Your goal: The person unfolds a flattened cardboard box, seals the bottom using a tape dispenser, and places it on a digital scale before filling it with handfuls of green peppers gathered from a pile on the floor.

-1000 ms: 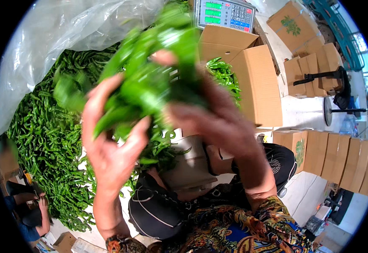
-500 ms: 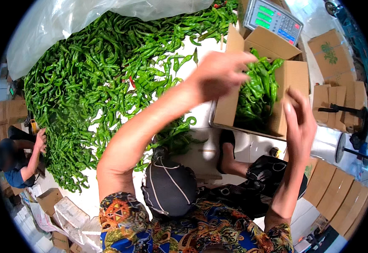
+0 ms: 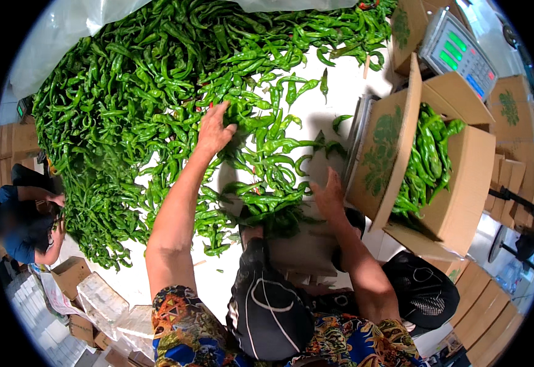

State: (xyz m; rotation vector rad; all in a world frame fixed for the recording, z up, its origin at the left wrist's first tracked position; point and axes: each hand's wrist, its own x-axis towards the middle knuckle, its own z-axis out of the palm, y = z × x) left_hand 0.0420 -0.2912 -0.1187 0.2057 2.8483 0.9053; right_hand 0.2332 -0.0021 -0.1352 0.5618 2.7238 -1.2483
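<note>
A wide heap of long green peppers (image 3: pixel 150 73) covers the white surface (image 3: pixel 343 73). My left hand (image 3: pixel 215 129) reaches over the middle of the spread peppers, fingers apart and empty. Low over the near part of the surface, my right hand (image 3: pixel 329 191) has its fingers stretched out, close to a few scattered peppers and left of the carton. No pepper shows in it. An open cardboard carton (image 3: pixel 371 165) with green peppers (image 3: pixel 432 150) inside stands at the right, its flaps folded outward. A few red peppers show among the green ones.
Behind the carton is a digital scale display (image 3: pixel 459 54) with green screens. Flattened and stacked cartons (image 3: pixel 484 309) line the right side. Clear plastic sheeting (image 3: pixel 65 37) borders the heap's far edge. A co-worker (image 3: pixel 25 214) in dark blue crouches at the left edge, hands at the peppers.
Both my hands have left the carton and swung left, the left one to the heap, the right one to the surface beside the carton. The whole view has shifted, putting the carton further right.
</note>
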